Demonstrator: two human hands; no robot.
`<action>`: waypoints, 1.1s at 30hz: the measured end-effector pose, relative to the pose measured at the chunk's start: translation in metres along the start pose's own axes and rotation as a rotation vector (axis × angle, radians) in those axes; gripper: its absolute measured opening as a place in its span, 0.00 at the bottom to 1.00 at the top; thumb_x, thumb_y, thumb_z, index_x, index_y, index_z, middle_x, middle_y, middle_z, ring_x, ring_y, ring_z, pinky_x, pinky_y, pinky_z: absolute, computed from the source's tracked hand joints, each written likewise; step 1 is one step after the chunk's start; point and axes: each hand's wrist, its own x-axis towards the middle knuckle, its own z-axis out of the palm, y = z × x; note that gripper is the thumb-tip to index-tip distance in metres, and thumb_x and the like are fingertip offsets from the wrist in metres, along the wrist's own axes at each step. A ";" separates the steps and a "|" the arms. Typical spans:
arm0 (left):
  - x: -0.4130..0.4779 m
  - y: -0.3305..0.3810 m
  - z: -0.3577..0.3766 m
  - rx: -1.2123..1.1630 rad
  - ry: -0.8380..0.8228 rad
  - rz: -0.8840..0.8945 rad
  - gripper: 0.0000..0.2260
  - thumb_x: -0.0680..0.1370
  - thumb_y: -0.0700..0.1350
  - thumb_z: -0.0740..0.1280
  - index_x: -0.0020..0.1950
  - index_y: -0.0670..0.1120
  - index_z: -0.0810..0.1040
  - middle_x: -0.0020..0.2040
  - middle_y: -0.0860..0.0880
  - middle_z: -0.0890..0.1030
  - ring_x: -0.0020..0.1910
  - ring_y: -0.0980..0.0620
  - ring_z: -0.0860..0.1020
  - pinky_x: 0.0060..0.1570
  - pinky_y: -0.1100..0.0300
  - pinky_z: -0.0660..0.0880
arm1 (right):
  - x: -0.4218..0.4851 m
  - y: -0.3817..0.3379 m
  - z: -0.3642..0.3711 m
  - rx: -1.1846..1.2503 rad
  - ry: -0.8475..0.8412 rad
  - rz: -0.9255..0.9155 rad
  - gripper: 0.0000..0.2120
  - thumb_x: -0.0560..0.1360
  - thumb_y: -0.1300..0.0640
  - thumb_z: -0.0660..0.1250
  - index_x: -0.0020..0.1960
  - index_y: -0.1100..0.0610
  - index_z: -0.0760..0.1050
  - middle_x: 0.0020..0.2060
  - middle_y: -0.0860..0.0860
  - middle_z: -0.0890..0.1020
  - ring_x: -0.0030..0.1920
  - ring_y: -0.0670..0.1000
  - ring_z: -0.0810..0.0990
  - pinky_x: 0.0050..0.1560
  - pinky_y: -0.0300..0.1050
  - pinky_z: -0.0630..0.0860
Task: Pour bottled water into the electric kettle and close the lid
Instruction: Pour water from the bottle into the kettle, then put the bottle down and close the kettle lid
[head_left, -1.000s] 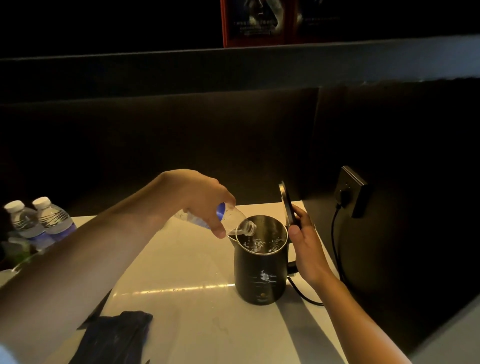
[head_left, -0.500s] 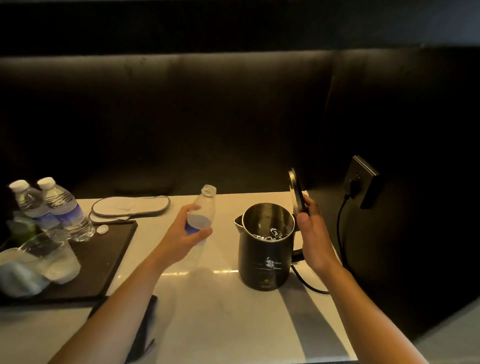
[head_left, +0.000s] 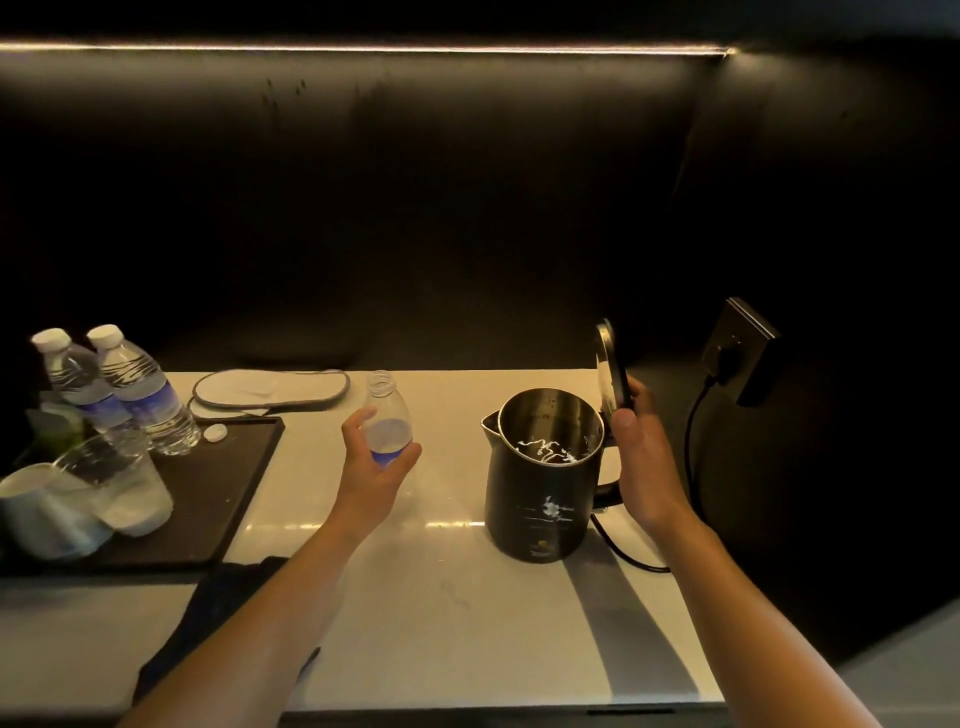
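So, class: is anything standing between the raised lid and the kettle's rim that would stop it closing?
Nothing visible does. The lid stands upright, held by the right hand; the kettle mouth is clear, and the open bottle sits off to the side in the left hand.

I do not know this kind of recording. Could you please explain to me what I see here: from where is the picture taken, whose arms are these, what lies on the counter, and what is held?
There is no machine here. A person wears a camera on the head, so the picture looks forward and down at their own two bare arms.

The left hand holds an open plastic bottle upright; it has no cap. The right hand holds the kettle lid, which stands open. The black electric kettle stands on the pale counter with water glinting inside. Its cable runs to a wall socket.

On the left, a dark tray carries two sealed water bottles, a loose white cap and wrapped cups. Behind the tray lie pale slippers. A dark cloth lies near the front edge.
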 end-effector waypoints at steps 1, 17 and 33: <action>0.000 -0.001 0.001 0.002 0.005 0.001 0.35 0.76 0.47 0.75 0.74 0.58 0.56 0.78 0.47 0.60 0.72 0.44 0.66 0.65 0.51 0.74 | 0.000 0.000 0.000 -0.002 -0.001 -0.002 0.34 0.70 0.34 0.55 0.73 0.47 0.67 0.65 0.54 0.76 0.64 0.56 0.75 0.61 0.51 0.72; -0.061 0.036 0.041 -0.056 0.086 0.296 0.22 0.76 0.58 0.68 0.67 0.51 0.71 0.60 0.57 0.76 0.60 0.61 0.75 0.55 0.71 0.72 | -0.002 -0.008 -0.012 0.012 -0.099 -0.004 0.35 0.69 0.19 0.51 0.72 0.30 0.65 0.73 0.47 0.70 0.71 0.50 0.69 0.67 0.55 0.64; -0.069 0.036 0.095 -0.311 -0.308 0.051 0.17 0.83 0.61 0.52 0.69 0.58 0.69 0.66 0.50 0.74 0.62 0.62 0.76 0.53 0.70 0.75 | 0.014 -0.007 -0.007 -0.767 -0.209 -0.147 0.46 0.66 0.17 0.50 0.77 0.40 0.59 0.70 0.47 0.68 0.61 0.48 0.71 0.47 0.40 0.71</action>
